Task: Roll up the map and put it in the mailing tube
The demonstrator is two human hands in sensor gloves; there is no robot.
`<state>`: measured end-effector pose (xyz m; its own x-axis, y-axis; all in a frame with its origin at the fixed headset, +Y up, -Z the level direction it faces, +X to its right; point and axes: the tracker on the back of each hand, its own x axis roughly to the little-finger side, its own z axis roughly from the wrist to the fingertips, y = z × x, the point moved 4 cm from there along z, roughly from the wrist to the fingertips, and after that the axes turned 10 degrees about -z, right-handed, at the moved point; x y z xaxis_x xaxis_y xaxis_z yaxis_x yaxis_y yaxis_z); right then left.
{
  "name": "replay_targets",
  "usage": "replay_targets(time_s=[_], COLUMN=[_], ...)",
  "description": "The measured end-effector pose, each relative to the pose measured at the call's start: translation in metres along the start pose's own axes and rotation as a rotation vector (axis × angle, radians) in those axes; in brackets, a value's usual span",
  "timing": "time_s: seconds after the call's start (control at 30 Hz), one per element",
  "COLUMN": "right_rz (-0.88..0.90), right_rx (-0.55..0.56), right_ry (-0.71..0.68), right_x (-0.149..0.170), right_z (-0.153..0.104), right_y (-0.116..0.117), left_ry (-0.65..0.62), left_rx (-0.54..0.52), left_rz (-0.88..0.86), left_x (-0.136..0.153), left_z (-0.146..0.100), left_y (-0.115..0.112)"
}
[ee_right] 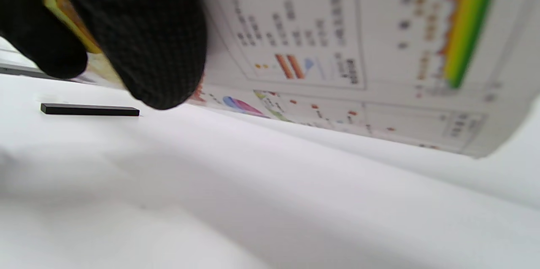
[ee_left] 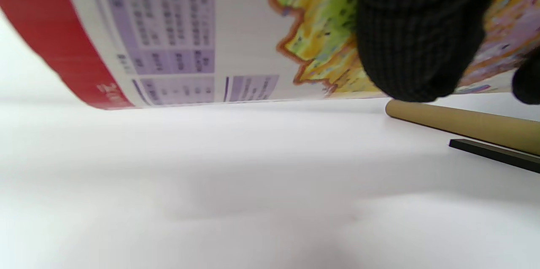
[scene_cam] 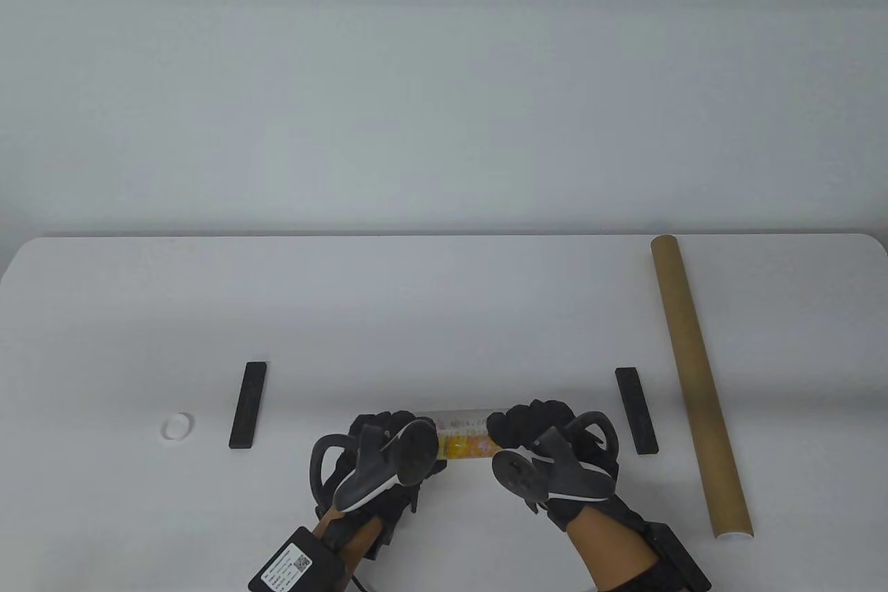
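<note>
**Both hands on rolled map, near front edge of tabletop**

Left hand (scene_cam: 378,443) and right hand (scene_cam: 534,429): black knit gloves, fingers curled over the map (scene_cam: 463,438), each grasping one end of the roll. Grey tracker strapped on the back of each, so knuckles are mostly hidden in the table view. Hands sit side by side, palms down, a short stretch of roll exposed between them.

Map: glossy printed paper, curved into a cylinder lying left-right. Exposed part shows yellow/orange print. Left wrist view: red border band, purple tables, yellow-green regions, with a gloved fingertip (ee_left: 417,37) pressed on the sheet. Right wrist view: legend boxes and a green-yellow strip, another fingertip (ee_right: 156,45) on the paper. Wrist views suggest the roll's underside is just clear of the surface; can't tell for sure.

Mailing tube (scene_cam: 697,380): long brown cardboard cylinder, matte, lying on the right side, running near-to-far, white rim at the near end. Well apart from the hands.

Two flat black rectangular bars: left bar (scene_cam: 248,404), right bar (scene_cam: 636,409), flanking the hands, the right one between hand and tube. Small white round cap (scene_cam: 177,425) left of the left bar.

Tabletop (scene_cam: 444,314): white, smooth, rounded corners.
</note>
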<state>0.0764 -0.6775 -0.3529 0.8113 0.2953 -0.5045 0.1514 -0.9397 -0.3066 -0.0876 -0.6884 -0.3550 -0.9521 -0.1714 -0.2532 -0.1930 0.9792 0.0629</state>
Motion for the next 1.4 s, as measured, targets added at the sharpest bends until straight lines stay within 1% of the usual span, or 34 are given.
replay_targets(time_s=[0.17, 0.27, 0.3, 0.4, 0.57, 0.73, 0.83, 0.93, 1.0, 1.1, 1.23, 1.33, 1.4], right_rz=[0.218, 0.274, 0.279, 0.248, 0.086, -0.047, -0.083, -0.073, -0.045, -0.028, 0.042, 0.098, 0.146], right_rx=[-0.083, -0.105, -0.111, -0.09, -0.011, 0.066, 0.079, 0.061, 0.034, 0.016, -0.009, -0.026, -0.035], right_ry=[0.015, 0.014, 0.011, 0.009, 0.008, -0.002, -0.008, -0.014, -0.018, -0.015, -0.003, 0.007, 0.014], right_x=[0.011, 0.014, 0.014, 0.013, 0.005, -0.003, -0.006, -0.006, -0.005, -0.003, 0.002, 0.006, 0.009], right_z=[0.002, 0.003, 0.003, 0.002, -0.001, -0.003, -0.003, -0.003, -0.002, -0.002, -0.001, -0.001, -0.001], right_y=[0.011, 0.014, 0.015, 0.013, 0.004, -0.005, -0.007, -0.006, -0.004, -0.002, 0.001, 0.003, 0.004], left_ry=[-0.066, -0.072, -0.074, -0.061, -0.013, 0.048, 0.063, 0.059, 0.047, 0.03, 0.004, -0.021, -0.041], left_rx=[-0.159, -0.186, -0.179, -0.133, -0.037, 0.112, 0.179, 0.188, 0.165, 0.107, 0.022, -0.055, -0.125], left_rz=[0.161, 0.195, 0.196, 0.176, 0.093, -0.045, -0.1, -0.103, -0.086, -0.035, 0.034, 0.085, 0.118], left_x=[-0.011, -0.014, -0.014, -0.014, -0.005, 0.008, 0.013, 0.013, 0.011, 0.007, 0.001, -0.003, -0.006], left_z=[-0.008, -0.009, -0.008, -0.006, -0.001, 0.005, 0.007, 0.007, 0.006, 0.003, 0.0, -0.004, -0.007], left_y=[0.012, 0.014, 0.013, 0.012, 0.008, 0.0, -0.004, -0.006, -0.005, -0.003, 0.003, 0.008, 0.012])
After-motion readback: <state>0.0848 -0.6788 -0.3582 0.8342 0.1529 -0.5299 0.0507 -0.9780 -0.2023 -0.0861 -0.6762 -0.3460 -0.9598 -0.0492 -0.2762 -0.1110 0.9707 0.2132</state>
